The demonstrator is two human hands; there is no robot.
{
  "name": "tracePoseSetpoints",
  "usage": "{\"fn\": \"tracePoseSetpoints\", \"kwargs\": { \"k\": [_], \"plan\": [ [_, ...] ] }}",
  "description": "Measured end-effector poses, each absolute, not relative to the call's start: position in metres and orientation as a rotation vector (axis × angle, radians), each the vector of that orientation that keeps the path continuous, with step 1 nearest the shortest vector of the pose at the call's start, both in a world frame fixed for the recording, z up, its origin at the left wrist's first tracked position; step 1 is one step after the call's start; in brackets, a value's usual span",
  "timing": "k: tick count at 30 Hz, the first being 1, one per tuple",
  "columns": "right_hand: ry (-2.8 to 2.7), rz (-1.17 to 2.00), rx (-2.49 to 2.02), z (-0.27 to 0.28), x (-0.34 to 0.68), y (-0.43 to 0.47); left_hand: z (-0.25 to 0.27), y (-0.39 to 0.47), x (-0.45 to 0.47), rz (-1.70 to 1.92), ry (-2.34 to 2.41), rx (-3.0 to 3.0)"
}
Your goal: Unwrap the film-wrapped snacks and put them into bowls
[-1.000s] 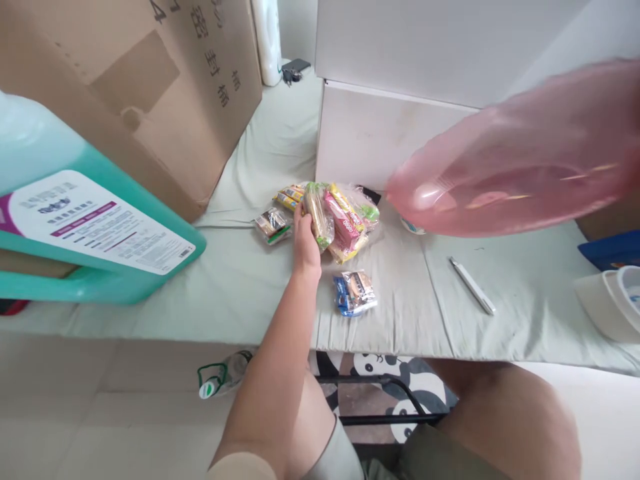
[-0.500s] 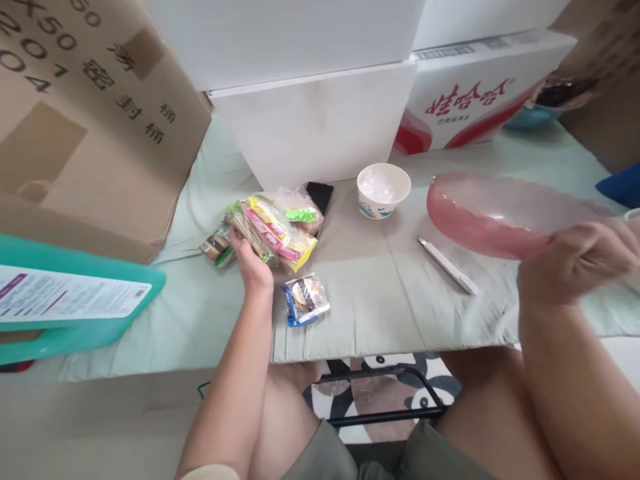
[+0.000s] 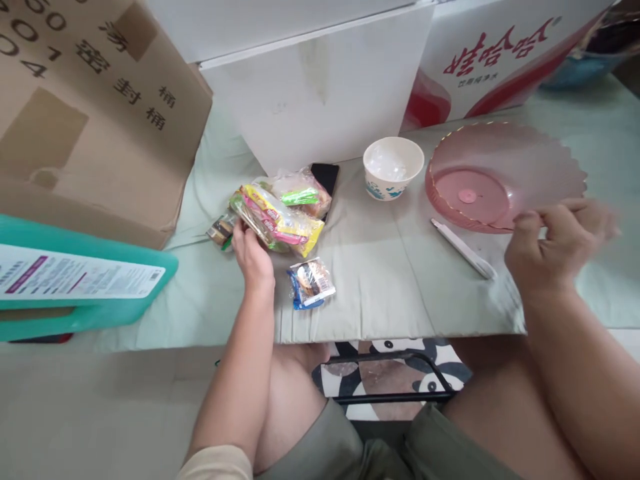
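My left hand [image 3: 253, 257] rests on the cloth with fingers stretched out, touching the near-left side of a pile of snack packets [image 3: 280, 223] in yellow, pink and clear wrap. A small dark snack packet [image 3: 221, 230] lies just left of its fingertips. To its right is a wrapped cookie [image 3: 311, 279] on a blue packet. The fingers of my right hand [image 3: 555, 250] are curled at the near-right rim of a translucent pink bowl [image 3: 467, 177] with a scalloped gold edge; some fingertips are blurred. The bowl sits upright on the table. Close by lies a white pen-like tool [image 3: 463, 248].
A paper bowl [image 3: 393, 167] with clear plastic inside stands at the middle back. A black phone [image 3: 326, 177] lies partly under the packets. White boxes [image 3: 320, 100] line the back. A cardboard carton [image 3: 100, 133] and a green jug [image 3: 85, 280] stand left.
My right hand has brought the pink bowl down from a tilted position to flat on the table. The view has shifted slightly. My left hand stays by the packets, and the packet pile has shifted a little.
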State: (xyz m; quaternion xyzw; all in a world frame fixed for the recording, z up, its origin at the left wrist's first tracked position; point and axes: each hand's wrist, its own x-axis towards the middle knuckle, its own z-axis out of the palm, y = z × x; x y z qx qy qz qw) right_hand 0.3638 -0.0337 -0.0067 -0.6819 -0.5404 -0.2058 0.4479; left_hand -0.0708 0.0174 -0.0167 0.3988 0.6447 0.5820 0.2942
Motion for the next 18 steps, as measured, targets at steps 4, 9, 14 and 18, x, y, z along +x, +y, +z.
{"fn": "tracePoseSetpoints", "kwargs": {
  "k": [4,9,14,18],
  "plan": [
    [-1.383,-0.496,-1.440,-0.004,0.329,-0.046,-0.014,0.006,-0.079,1.682,1.863,1.051],
    [-1.693,-0.328,-1.260,-0.008,0.265,-0.054,-0.001,0.002,-0.106,1.726,2.193,1.208],
    [-1.875,-0.141,-1.323,-0.013,0.228,-0.050,-0.006,0.015,-0.143,1.363,2.367,1.288],
    [-1.923,-0.085,-1.341,-0.014,0.220,-0.043,-0.012,0.021,-0.156,1.202,2.182,1.365]
  ]
}}
